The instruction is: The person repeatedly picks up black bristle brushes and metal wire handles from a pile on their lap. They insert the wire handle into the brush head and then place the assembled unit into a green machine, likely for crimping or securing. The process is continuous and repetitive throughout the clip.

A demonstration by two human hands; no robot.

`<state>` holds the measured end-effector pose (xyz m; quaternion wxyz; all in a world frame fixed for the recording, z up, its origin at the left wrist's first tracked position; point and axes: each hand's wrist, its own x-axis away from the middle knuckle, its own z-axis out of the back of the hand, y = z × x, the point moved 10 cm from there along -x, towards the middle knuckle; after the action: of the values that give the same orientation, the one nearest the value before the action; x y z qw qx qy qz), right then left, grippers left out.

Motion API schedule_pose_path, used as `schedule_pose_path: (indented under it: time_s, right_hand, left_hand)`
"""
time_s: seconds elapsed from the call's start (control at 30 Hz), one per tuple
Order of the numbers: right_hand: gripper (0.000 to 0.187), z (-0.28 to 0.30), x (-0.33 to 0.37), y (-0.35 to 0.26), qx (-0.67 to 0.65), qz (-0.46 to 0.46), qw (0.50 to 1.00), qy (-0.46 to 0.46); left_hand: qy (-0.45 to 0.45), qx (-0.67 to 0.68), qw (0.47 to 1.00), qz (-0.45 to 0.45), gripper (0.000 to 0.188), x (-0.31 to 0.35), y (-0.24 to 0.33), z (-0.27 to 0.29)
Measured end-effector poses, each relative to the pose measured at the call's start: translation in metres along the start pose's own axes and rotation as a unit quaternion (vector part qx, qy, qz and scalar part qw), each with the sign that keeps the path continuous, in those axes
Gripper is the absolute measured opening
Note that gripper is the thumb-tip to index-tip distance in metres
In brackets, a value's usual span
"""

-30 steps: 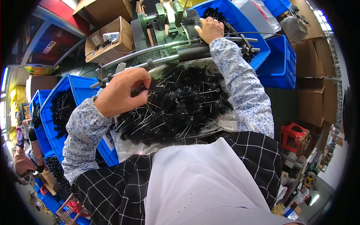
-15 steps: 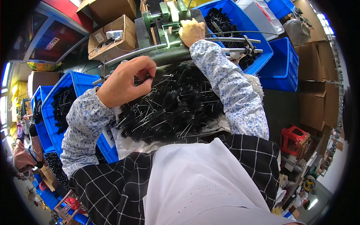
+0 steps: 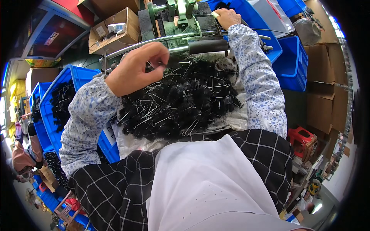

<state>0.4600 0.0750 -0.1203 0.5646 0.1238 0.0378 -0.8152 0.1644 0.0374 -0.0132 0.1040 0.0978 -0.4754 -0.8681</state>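
Observation:
A heap of black-bristled wire brushes point(image 3: 181, 102) with looped wire ends lies on a whitish cloth in front of me. Above its left side my left hand point(image 3: 137, 71) is closed, thumb and forefinger curled round a small dark brush, blurred, whose wire end seems to point right. My right hand point(image 3: 228, 18) is at the right of a green bench machine point(image 3: 181, 15). Its fingers pinch the end of a thin, spiral-bristled brush point(image 3: 203, 14) that reaches toward the machine's middle. A dark padded bar point(image 3: 208, 46) crosses between the machine and the heap.
Blue bins point(image 3: 54, 109) with black brushes stand at my left. More blue bins point(image 3: 287, 63) are at the right, beside cardboard boxes point(image 3: 320, 104). A cardboard box point(image 3: 113, 34) holds a white plug block at the back left. Metal rails point(image 3: 154, 40) run before the machine.
My right hand has moved right, from the machine's middle to its right side, with a brush now stretched from it. My left hand has shifted slightly right and up.

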Motion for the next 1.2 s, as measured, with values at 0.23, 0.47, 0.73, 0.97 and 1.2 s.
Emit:
schedule_pose_path:
  time_s: [0.23, 0.47, 0.73, 0.97, 1.2]
  right_hand:
    - [0.027, 0.082, 0.022, 0.056, 0.132, -0.034, 0.981, 0.135]
    - [0.029, 0.084, 0.094, -0.135, -0.599, 0.083, 0.755, -0.253]
    - [0.018, 0.034, 0.039, -0.058, -0.262, 0.027, 0.964, 0.038]
    - [0.027, 0.041, 0.061, -0.058, -0.279, 0.088, 0.956, -0.011]
    - [0.023, 0.046, 0.044, -0.052, -0.12, 0.088, 0.988, 0.036]
  left_hand:
    - [0.042, 0.021, 0.999, -0.005, 0.014, -0.019, -0.006, -0.007]
    - [0.144, 0.081, 0.986, 0.03, 0.019, -0.044, -0.029, -0.011]
    - [-0.084, -0.042, 0.992, 0.086, 0.054, 0.001, -0.037, -0.063]
    - [-0.151, -0.067, 0.982, 0.092, 0.04, 0.007, -0.054, -0.077]
    - [-0.258, -0.091, 0.96, 0.063, 0.032, 0.014, -0.043, -0.108]
